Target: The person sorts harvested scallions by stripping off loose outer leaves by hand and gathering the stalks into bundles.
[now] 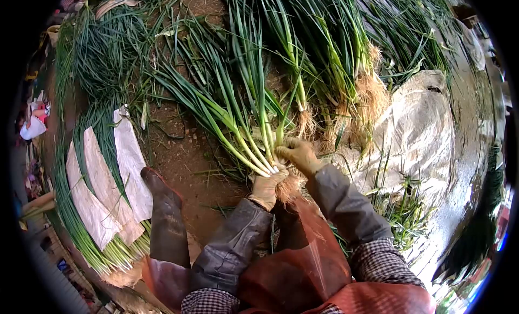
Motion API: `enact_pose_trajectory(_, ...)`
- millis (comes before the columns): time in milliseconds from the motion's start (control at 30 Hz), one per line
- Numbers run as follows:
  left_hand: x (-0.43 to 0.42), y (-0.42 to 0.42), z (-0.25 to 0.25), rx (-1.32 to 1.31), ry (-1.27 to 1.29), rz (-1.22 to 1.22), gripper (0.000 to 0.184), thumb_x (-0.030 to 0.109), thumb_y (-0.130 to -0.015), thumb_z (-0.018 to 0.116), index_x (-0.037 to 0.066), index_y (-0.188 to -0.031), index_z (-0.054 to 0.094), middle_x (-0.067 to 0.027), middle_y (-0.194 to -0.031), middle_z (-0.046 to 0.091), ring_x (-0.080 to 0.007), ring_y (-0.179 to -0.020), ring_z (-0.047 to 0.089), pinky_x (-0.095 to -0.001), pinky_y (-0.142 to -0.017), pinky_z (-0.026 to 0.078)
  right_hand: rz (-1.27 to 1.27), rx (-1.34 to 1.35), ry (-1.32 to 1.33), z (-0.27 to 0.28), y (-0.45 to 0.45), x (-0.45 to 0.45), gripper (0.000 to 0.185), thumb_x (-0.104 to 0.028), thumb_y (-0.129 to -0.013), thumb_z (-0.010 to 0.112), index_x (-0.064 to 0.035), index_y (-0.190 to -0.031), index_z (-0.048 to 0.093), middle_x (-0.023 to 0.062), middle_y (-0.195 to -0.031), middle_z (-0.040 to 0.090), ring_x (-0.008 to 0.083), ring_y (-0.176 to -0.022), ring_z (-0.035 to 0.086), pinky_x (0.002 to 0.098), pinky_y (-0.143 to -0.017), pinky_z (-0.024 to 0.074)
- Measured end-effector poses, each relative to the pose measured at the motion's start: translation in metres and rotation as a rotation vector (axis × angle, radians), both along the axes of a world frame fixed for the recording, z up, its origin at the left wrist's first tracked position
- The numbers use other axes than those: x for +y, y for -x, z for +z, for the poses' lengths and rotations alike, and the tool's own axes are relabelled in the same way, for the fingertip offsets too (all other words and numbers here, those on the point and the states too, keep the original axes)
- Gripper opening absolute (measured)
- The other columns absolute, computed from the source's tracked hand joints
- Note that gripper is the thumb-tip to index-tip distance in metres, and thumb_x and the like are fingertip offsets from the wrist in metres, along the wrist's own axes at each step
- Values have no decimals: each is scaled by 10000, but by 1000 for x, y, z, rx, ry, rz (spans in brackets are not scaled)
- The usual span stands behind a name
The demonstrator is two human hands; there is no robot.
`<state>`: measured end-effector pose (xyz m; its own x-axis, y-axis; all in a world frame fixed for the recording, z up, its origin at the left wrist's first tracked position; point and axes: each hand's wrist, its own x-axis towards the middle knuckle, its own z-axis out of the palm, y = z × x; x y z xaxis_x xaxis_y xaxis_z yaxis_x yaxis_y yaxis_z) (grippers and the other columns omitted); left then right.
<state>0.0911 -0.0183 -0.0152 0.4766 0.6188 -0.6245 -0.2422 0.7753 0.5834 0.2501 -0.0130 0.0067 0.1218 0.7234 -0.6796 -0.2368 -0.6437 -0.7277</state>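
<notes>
My gloved left hand [266,188] is closed round the white lower stems of a small bunch of green onions [254,144], just above their tan roots. The long green leaves of the bunch fan out away from me across the ground. On the right side of the same bunch, my gloved right hand [300,154] has its fingers bent and pressed together at the pale stems. What exactly its fingertips pinch is partly hidden. The stringy roots [291,187] hang between my hands, over the red apron on my lap.
Beyond my right hand lies a larger heap of green onions [346,71] with shaggy roots. A pale sheet [416,135] covers ground at right. At left, a long stack of green onions [86,227] carries pale strips [132,165]. My boot [167,216] rests on the brown soil.
</notes>
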Motion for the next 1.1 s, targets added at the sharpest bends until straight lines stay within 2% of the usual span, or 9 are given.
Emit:
enact_pose_trajectory(200, 3, 3, 21, -15, 171, 48, 248, -98, -828, 503, 14, -1048, 532, -213, -1174, 564, -247, -1042, 595, -349, -877, 522, 201, -88, 74, 51, -51, -75, 221, -255, -884, 617, -46, -815, 594, 98, -861, 593, 155, -750, 550, 290, -691, 460)
enact_pose_trajectory(367, -4, 14, 24, -107, 189, 30, 263, -84, -815, 494, 11, -1053, 551, -232, -1188, 565, -253, -940, 627, -342, -818, 540, 1243, -437, 406, 21, -109, -176, 416, -406, -905, 545, -9, -956, 657, 161, -884, 653, 211, -777, 629, 365, -750, 520)
enact_pose_trajectory(433, -14, 8, 22, -113, 179, -18, 259, -71, -818, 492, 12, -1053, 562, -242, -1198, 565, -234, -822, 643, -322, -751, 551, 1186, -659, 290, 38, -98, -154, 560, -516, -935, 430, -2, -957, 654, 142, -828, 647, 214, -708, 615, 354, -707, 516)
enact_pose_trajectory(567, -28, 0, 22, -114, 248, -37, 237, -84, -796, 540, 17, -1007, 580, -144, -1046, 604, -224, -841, 633, -321, -763, 554, 485, -127, 119, 47, -31, -27, 653, -568, -928, 393, 26, -1167, 520, 170, -1032, 601, 253, -841, 603, 413, -817, 492)
enact_pose_trajectory(667, -26, 7, 18, -29, 187, 38, 204, -88, -808, 527, 1, -987, 566, -97, -941, 600, -224, -834, 628, -325, -768, 558, 557, -198, 41, 18, -13, -17, 373, -393, -939, 467, -78, -835, 639, 105, -798, 641, 194, -742, 604, 328, -662, 485)
enact_pose_trajectory(700, -22, 7, 21, -46, 263, 68, 202, -86, -817, 517, -4, -996, 564, -101, -942, 599, -223, -828, 627, -322, -756, 552, 795, -750, -257, 33, -8, -23, 342, -322, -931, 486, -93, -714, 619, 84, -662, 593, 165, -667, 585, 339, -594, 465)
enact_pose_trajectory(867, -17, -1, 27, -64, 225, 17, 188, 34, -868, 527, -25, -1045, 550, -127, -880, 626, -221, -827, 636, -322, -742, 561, 289, -28, 81, 59, -58, -96, 345, -346, -951, 504, -33, -897, 641, 70, -735, 642, 201, -631, 614, 368, -574, 512)
enact_pose_trajectory(1000, -10, 16, 16, -464, 487, -17, 402, 221, -903, 550, -6, -1231, 499, -34, -715, 582, -133, -614, 559, -280, -577, 487, 1516, -792, 389, 34, -107, -128, 230, -275, -916, 556, -53, -907, 618, 88, -760, 635, 213, -706, 636, 290, -615, 531)
enact_pose_trajectory(1100, 12, 14, 48, -644, 332, -129, 555, 229, -921, 543, -22, -1370, 334, -27, -678, 545, -110, -576, 501, -267, -523, 426, 851, -1028, 113, 1, -126, -43, 268, -245, -964, 445, -51, -841, 584, 86, -748, 591, 169, -632, 561, 276, -552, 500)
